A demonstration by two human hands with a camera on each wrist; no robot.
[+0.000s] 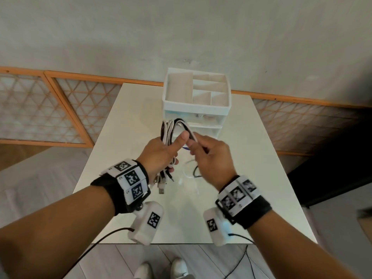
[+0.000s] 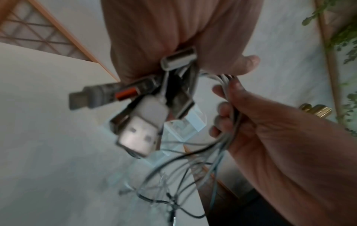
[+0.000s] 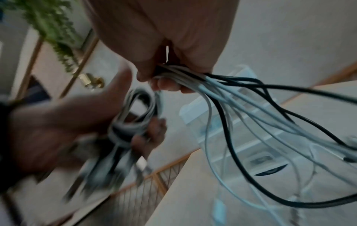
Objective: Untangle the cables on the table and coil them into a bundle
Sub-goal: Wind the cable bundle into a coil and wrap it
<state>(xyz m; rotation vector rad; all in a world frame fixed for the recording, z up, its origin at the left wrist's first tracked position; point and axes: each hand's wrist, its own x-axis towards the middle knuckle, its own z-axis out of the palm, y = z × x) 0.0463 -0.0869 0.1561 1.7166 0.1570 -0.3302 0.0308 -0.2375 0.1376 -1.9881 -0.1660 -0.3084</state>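
Two hands (image 1: 161, 152) (image 1: 209, 156), one bunch of black and white cables (image 1: 171, 127), individual number unclear, one white organizer (image 1: 196, 109), one counter (image 1: 251, 158).

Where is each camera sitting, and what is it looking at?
Head: on the person's head, looking down at the table, both hands and forearms, and shoes.
Left wrist: under the left hand, looking along it at the USB plugs; right hand shows too.
Right wrist: under the right hand, looking at the cables; left hand shows.
All share the cables and organizer.
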